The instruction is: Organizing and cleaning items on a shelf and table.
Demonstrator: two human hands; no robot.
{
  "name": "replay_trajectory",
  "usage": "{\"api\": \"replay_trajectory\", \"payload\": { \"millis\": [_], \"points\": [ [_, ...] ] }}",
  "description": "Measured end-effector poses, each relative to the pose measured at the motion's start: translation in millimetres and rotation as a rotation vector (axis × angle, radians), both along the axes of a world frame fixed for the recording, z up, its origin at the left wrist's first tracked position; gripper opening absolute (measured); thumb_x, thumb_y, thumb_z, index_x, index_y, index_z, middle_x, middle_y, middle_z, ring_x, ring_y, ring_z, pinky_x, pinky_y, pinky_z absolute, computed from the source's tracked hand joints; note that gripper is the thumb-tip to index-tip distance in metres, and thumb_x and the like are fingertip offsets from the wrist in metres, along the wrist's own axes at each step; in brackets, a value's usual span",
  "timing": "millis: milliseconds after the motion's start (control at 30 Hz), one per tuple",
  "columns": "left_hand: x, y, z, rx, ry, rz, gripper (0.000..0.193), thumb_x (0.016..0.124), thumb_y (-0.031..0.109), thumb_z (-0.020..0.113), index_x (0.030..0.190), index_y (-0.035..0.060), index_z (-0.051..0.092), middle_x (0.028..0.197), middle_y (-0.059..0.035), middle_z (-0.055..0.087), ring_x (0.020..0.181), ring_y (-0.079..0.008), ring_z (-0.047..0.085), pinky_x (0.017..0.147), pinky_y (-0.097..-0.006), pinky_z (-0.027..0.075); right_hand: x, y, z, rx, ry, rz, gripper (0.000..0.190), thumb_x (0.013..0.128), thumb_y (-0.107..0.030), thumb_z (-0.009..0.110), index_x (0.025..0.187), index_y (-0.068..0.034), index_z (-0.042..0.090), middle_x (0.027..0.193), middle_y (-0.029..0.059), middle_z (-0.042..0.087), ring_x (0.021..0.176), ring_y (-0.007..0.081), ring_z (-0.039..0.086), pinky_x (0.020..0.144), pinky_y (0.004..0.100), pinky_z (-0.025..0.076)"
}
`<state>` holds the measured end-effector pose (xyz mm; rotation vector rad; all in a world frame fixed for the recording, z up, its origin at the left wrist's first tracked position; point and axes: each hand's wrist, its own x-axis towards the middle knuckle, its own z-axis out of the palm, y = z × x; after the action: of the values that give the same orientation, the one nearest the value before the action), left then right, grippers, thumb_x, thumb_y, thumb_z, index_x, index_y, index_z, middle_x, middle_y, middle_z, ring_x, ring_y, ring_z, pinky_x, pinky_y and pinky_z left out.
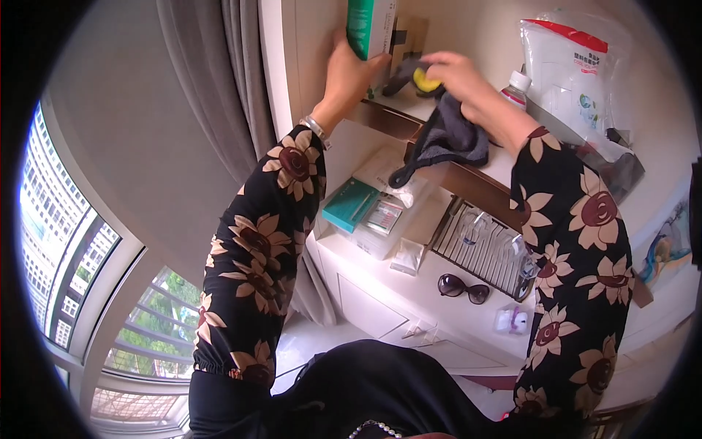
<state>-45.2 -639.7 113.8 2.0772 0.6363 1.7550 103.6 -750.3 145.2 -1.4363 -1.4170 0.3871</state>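
Observation:
My left hand (351, 74) is raised at the top centre, its fingers around the lower part of a green and white carton (370, 33) at the shelf's left end. To its right, my right hand (452, 77) grips a dark grey cloth (452, 131) with a black edge and a hanging loop. A yellow patch (426, 80) shows on the dark material by my right fingertips; this area is blurred. The cloth hangs over the front edge of the white shelf (408, 107).
Behind my right hand stand a white-capped bottle (516, 90) and a plastic bag with a red top (576, 71). Below are a clear bin (378, 241) with a teal box (351, 206), a wire rack (471, 252) with glassware, sunglasses (463, 288) and a small clear box (511, 320). A grey curtain (219, 82) hangs left.

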Motion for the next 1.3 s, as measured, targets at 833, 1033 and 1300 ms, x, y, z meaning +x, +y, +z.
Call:
{"api": "replay_trajectory", "payload": {
  "millis": [833, 1033, 1300],
  "points": [
    [-13.0, -34.8, -13.6, 0.302, 0.008, -0.203, 0.067, 0.070, 0.018, 0.072, 0.122, 0.0056, 0.033, 0.110, -0.0207, 0.050, 0.098, -0.0376, 0.051, 0.082, -0.0384, 0.043, -33.1, 20.7, 83.7, 0.543, -0.540, -0.349, 0.034, 0.078, -0.035, 0.058, 0.090, -0.004, 0.064, 0.082, 0.0145, 0.064, 0.078, 0.0285, 0.061, 0.069, 0.0333, 0.046],
    [-13.7, -30.4, -23.2, 0.241, -0.107, -0.233, 0.070, 0.069, 0.017, 0.073, 0.123, 0.0046, 0.030, 0.106, -0.0209, 0.052, 0.095, -0.0324, 0.054, 0.082, -0.0377, 0.044, 13.7, 11.2, 61.8, 0.335, -0.551, -0.570, 0.042, 0.077, -0.041, 0.053, 0.095, -0.004, 0.063, 0.090, 0.0155, 0.063, 0.088, 0.0296, 0.059, 0.077, 0.0343, 0.044],
    [-70.5, -48.3, 1.7, 0.371, -0.433, -0.206, 0.065, 0.069, 0.008, 0.073, 0.116, 0.0046, 0.029, 0.102, -0.0130, 0.052, 0.089, -0.0194, 0.055, 0.078, -0.0313, 0.047, 3.4, 0.7, 26.5, -0.295, -0.894, -0.118, 0.051, 0.089, -0.044, 0.035, 0.109, -0.002, 0.055, 0.115, 0.0182, 0.053, 0.109, 0.0321, 0.049, 0.092, 0.0348, 0.036]
  ]
}}
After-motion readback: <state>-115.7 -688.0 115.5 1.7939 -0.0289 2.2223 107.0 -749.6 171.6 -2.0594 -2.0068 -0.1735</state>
